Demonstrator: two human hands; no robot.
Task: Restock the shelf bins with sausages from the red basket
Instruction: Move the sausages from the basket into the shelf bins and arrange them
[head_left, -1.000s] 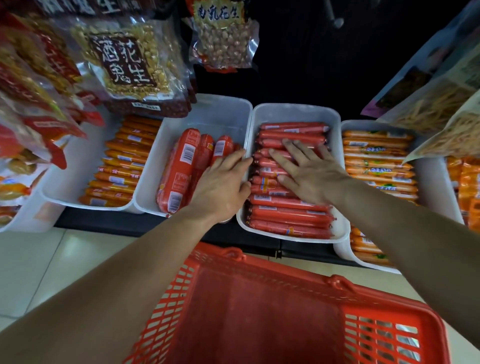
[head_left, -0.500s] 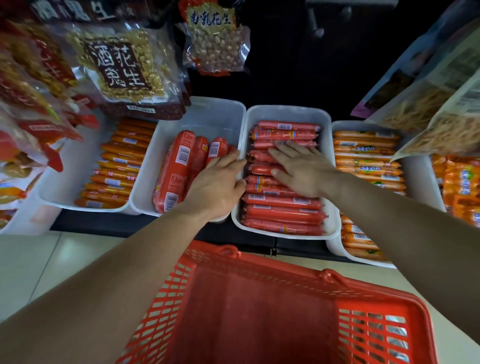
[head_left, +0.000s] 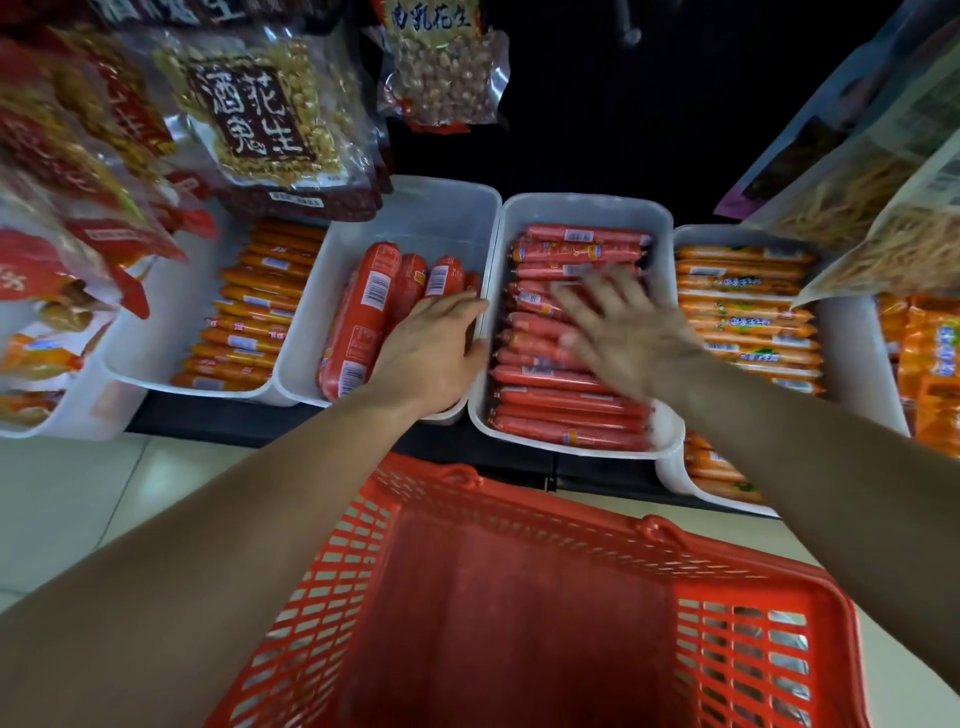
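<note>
A white shelf bin (head_left: 582, 210) in the middle holds rows of thin red sausages (head_left: 566, 402). My right hand (head_left: 621, 332) lies over them with fingers spread and straight, blurred by motion. My left hand (head_left: 431, 351) rests on the rim between this bin and the white bin (head_left: 436, 202) to its left, which holds a few thick red sausages (head_left: 363, 317). Its fingers are fairly straight and hold nothing. The red basket (head_left: 545, 613) sits below on the floor side, and I see no sausages inside it.
Bins of orange sausages (head_left: 254, 312) stand at the left and orange sausages (head_left: 748, 317) at the right. Hanging peanut bags (head_left: 260, 114) overlap the left bins from above, and noodle-like snack bags (head_left: 883, 208) hang at the right. Pale floor tiles (head_left: 67, 499) lie below the dark shelf edge.
My right hand has slid a little to the right across the thin red sausages and is now blurred. My left hand stays on the bin rim.
</note>
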